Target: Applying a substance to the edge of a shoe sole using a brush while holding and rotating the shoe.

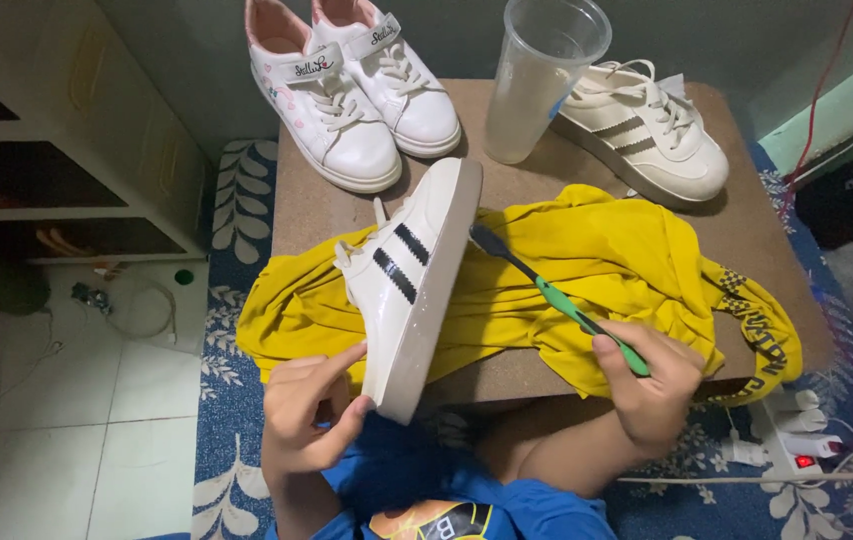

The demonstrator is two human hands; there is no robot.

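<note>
My left hand grips the heel end of a white sneaker with black stripes, held tilted on its side over a yellow cloth. My right hand holds a green-handled toothbrush, whose dark bristle head touches the sneaker's sole edge near the toe. The matching striped sneaker rests upright at the back right of the brown board.
A pair of white strap sneakers with pink lining and a clear plastic cup stand at the back of the board. A white shelf unit is on the left. A white power strip lies on the blue patterned rug.
</note>
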